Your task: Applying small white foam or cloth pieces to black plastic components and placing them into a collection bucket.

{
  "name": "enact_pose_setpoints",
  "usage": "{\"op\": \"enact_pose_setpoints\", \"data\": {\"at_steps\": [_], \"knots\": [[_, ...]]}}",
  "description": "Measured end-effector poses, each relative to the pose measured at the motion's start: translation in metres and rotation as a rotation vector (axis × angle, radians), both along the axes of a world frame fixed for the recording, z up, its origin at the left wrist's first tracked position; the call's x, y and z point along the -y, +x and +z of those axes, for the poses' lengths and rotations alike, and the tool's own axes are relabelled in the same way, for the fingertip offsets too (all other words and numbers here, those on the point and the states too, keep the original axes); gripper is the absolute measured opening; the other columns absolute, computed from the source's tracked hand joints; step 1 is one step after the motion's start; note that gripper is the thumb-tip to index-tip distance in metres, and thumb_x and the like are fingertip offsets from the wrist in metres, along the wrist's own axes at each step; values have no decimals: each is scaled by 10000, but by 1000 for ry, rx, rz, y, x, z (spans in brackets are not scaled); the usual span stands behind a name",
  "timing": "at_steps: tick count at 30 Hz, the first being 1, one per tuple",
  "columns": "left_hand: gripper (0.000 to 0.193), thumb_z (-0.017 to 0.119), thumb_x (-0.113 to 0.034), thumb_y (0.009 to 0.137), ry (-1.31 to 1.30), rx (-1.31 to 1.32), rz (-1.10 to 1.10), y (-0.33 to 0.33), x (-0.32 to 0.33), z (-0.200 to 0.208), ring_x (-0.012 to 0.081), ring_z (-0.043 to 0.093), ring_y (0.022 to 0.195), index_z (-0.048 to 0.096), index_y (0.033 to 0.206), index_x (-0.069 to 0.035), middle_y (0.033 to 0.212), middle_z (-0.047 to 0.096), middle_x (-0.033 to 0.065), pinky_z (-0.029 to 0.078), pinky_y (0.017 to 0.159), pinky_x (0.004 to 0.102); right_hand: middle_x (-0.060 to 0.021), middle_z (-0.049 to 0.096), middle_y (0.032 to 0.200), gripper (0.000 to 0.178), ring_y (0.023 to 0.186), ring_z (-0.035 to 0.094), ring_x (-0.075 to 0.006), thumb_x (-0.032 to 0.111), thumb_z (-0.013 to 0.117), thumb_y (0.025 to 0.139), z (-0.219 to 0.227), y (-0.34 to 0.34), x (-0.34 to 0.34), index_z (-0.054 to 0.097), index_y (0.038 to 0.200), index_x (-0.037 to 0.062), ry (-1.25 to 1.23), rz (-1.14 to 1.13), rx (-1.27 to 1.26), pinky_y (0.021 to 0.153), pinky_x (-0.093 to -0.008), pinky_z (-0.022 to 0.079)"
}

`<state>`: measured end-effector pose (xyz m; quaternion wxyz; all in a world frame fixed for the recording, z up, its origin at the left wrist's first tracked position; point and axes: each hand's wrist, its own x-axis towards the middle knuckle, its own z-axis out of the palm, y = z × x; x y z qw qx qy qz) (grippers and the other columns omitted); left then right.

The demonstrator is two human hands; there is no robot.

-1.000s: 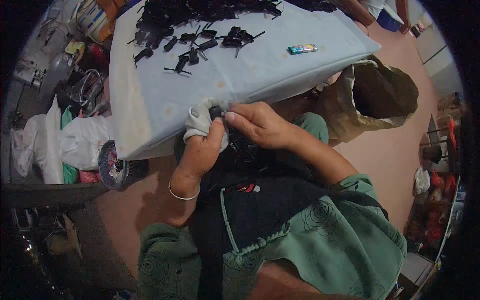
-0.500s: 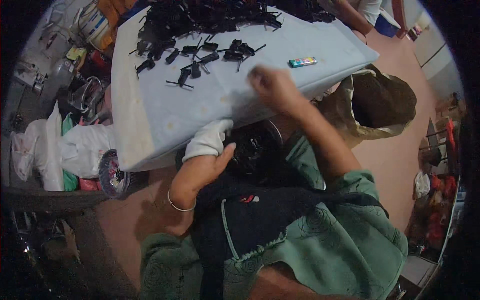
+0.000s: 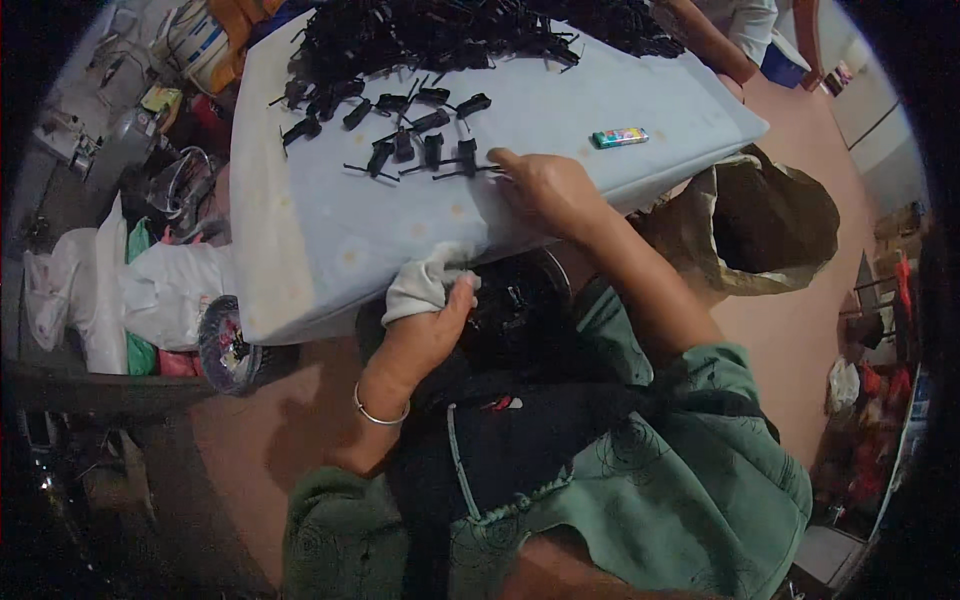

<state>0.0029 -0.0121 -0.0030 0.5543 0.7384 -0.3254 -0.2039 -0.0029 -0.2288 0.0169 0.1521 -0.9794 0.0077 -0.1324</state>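
Observation:
My left hand (image 3: 430, 335) is closed around a crumpled white cloth (image 3: 425, 285) beside the table's near edge. At the right end of a loose row, my right hand (image 3: 550, 190) pinches the rod end of a small black part with thin rods (image 3: 467, 157), which rests on the table. Other small black parts (image 3: 380, 157) of the same sort lie just left of it. Behind them is a large dark heap (image 3: 400, 40) of such pieces. Below the table edge, between my arms, a dark round container (image 3: 515, 300) holds black pieces that I cannot make out well.
A pale covered table (image 3: 330, 220) carries a small colourful packet (image 3: 620, 137) at its right. An open brown sack (image 3: 720, 240) stands to the right. White plastic bags (image 3: 175, 285) and a clear bowl (image 3: 230, 345) are at left. Another person's arm (image 3: 715, 40) shows at the far right.
My right hand has come down beside the row of black parts, where pieces now stand at its right end. My left hand still grips the cloth, and the view has shifted slightly.

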Motion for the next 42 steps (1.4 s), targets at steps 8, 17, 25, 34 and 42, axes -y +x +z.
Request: {"op": "enact_pose_setpoints", "data": {"at_steps": [8, 17, 25, 34, 42], "knots": [[236, 543, -67, 783, -46, 315, 255, 2, 14, 14, 225, 567, 648, 517, 1005, 7, 774, 574, 134, 451, 609, 325, -140, 578, 730, 149, 693, 574, -323, 170, 519, 733, 1, -12, -3, 543, 858, 92, -43, 16, 18, 591, -423, 447], [255, 516, -92, 827, 1, 614, 210, 20, 18, 9, 124, 554, 620, 469, 1054, 15, 824, 586, 92, 463, 568, 252, -94, 523, 682, 139, 653, 566, -300, 160, 522, 735, 11, -53, -42, 519, 826, 55, -140, 414, 192, 551, -405, 453], [274, 523, -47, 813, -263, -252, 18, 1, 11, 30, 40, 486, 547, 453, 1076, -17, 786, 549, 24, 395, 443, 166, -2, 483, 588, 194, 563, 437, -50, 167, 633, 779, 1, -42, -58, 509, 725, 29, 944, 63, 172, 504, -222, 377], [263, 507, -34, 814, -70, -120, 168, -6, 9, 41, 45, 499, 610, 462, 1071, -3, 848, 540, 32, 417, 498, 171, -30, 449, 594, 263, 587, 384, -83, 224, 481, 874, 13, -48, -62, 508, 751, -6, 836, 263, -52, 525, -263, 372], [261, 492, -35, 817, -16, 572, 213, -2, 4, 9, 127, 516, 820, 462, 1071, 17, 891, 545, 68, 433, 713, 257, 39, 437, 640, 274, 621, 373, -61, 238, 424, 905, -8, -46, -74, 504, 786, 5, 1234, 312, -105, 554, -230, 364]]}}
